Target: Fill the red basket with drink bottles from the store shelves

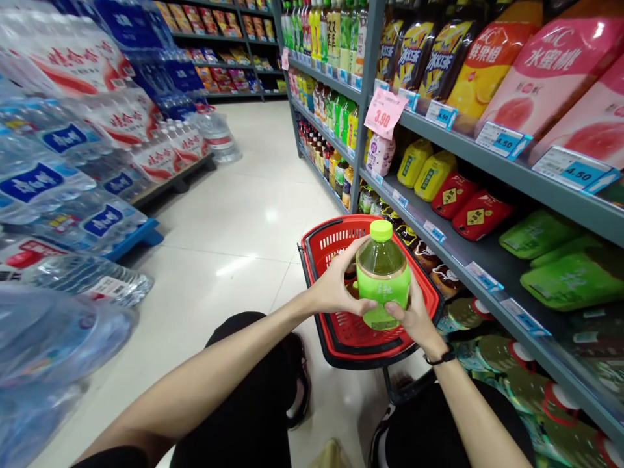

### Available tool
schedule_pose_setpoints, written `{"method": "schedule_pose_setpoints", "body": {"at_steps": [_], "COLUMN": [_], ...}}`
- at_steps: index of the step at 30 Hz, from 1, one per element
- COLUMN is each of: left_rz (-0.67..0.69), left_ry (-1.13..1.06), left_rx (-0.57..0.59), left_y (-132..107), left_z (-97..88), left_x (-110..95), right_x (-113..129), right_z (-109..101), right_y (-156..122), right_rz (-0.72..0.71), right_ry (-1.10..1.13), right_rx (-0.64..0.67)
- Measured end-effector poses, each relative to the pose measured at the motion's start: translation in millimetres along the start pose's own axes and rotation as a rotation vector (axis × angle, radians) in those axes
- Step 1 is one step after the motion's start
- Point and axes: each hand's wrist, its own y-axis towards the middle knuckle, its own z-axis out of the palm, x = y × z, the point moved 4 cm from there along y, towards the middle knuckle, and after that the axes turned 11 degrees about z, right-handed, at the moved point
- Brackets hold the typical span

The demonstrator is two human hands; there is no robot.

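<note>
Both of my hands grip a drink bottle [383, 276] with a bright green cap and green label, holding it upright over a red shopping basket [336, 231]. My left hand [336, 283] wraps the bottle's left side, thumb across the front. On the opposite side, my right hand [414, 309] closes round it, thumb pressed on the label; a dark band circles that wrist. Beneath the bottle, the basket has black rim handles and stands between my feet and the shelf. Some dark item shows inside it, mostly hidden by my left hand.
Drink shelves [439, 224] rise close on my right, holding green, red and yellow bottles lying on their sides. A pink price tag [385, 114] juts from the shelf post. Shrink-wrapped water packs [73, 175] are stacked at left. Pale tiled floor [244, 201] runs between them towards snack shelves.
</note>
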Motion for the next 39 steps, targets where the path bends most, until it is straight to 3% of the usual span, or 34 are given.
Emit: {"method": "schedule_pose_setpoints", "body": {"at_steps": [17, 35, 39], "left_rz": [-0.010, -0.051, -0.061], "left_ry": [-0.046, -0.063, -0.071], "left_rx": [0.052, 0.000, -0.065], "left_y": [4, 1, 2], "left_z": [21.7, 15.4, 11.5], "left_x": [12, 11, 9], "right_x": [-1, 2, 4], "right_z": [-18, -12, -7], "right_y": [-17, -16, -12], "right_rz": [0.020, 0.032, 0.035], "right_ry": [-0.012, 0.000, -0.001], "right_rx": [-0.059, -0.033, -0.045]}}
